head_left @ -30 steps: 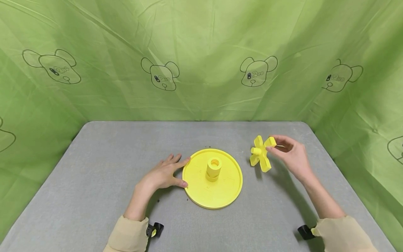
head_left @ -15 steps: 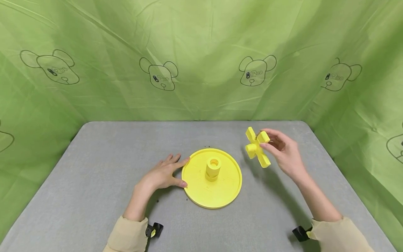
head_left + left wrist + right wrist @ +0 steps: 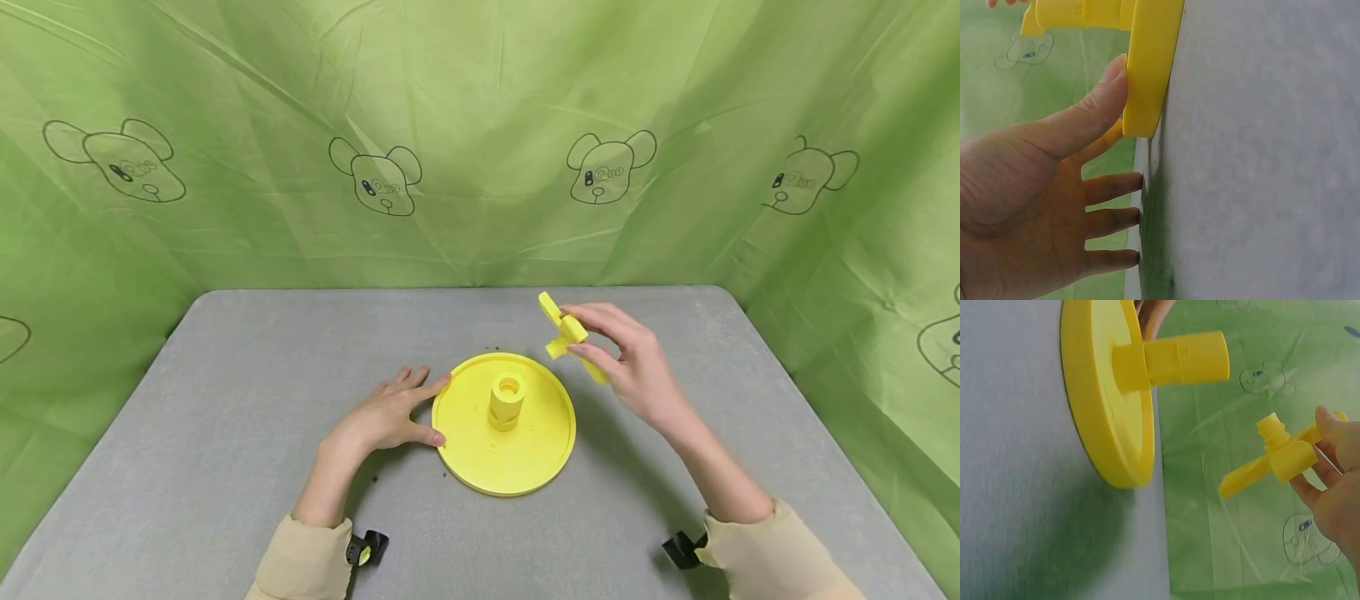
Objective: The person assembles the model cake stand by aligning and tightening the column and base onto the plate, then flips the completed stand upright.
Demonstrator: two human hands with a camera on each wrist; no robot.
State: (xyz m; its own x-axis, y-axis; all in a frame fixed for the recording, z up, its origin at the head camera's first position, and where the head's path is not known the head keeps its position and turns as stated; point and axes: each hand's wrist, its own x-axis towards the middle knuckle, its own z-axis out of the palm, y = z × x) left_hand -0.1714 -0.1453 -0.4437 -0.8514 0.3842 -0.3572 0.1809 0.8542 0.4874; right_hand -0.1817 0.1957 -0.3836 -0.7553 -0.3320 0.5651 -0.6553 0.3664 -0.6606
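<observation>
A round yellow plate (image 3: 525, 454) with a raised rim lies flat on the table, a hollow yellow post (image 3: 507, 404) standing upright at its middle. My left hand (image 3: 386, 414) rests at its left side with fingers spread, thumb and index finger touching the rim; in the left wrist view the thumb (image 3: 1094, 109) lies against the plate's edge. Above and right of the plate, my right hand (image 3: 630, 362) pinches a yellow cross-shaped knob (image 3: 572, 329) by its arms. Its short threaded stub (image 3: 1272, 431) faces the post side, tilted, apart from the post.
The grey table (image 3: 247, 400) extends around the plate, with a few dark specks near it. Green cloth walls (image 3: 480, 242) with bear-head drawings enclose the back and sides. A black wrist camera (image 3: 681, 550) hangs at the right sleeve, another at the left.
My right hand has carried the cross-shaped knob left and up toward the plate, turning it so its stub tips down. My left hand stays at the rim.
</observation>
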